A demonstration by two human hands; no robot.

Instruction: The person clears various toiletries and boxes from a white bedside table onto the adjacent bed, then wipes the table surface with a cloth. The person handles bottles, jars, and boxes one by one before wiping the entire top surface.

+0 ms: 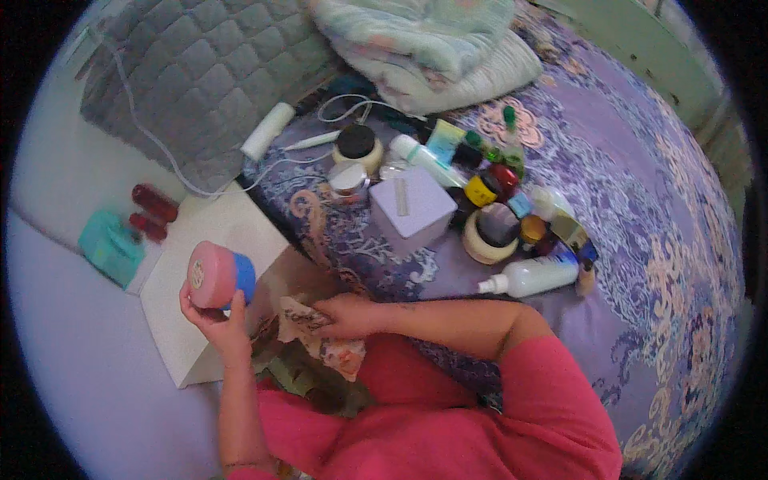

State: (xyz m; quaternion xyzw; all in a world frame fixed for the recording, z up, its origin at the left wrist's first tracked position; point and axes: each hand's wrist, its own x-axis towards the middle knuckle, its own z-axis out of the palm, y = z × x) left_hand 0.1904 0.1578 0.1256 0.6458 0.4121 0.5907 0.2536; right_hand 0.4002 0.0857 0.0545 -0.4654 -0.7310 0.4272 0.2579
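Observation:
My left hand (pixel 221 327) grips a round jar (pixel 216 276) with a pink lid and a blue body, tilted on its side. It is held over a white tabletop (pixel 174 342). In my right hand (pixel 348 315) is a crumpled patterned cloth (pixel 327 339), bunched under the fingers near my lap. A turquoise container (pixel 111 249) and dark red bottles (pixel 155 204) stand behind the jar, by the wall.
Cosmetics crowd the purple patterned bedspread (pixel 600 180): a lilac box (pixel 414 201), a cream jar with a dark lid (pixel 492 233), a white pump bottle (pixel 534 277) and a white tube (pixel 426 159). A white cable (pixel 144 129) trails past a grey quilted headboard (pixel 210 78). Folded blankets (pixel 432 54) lie behind.

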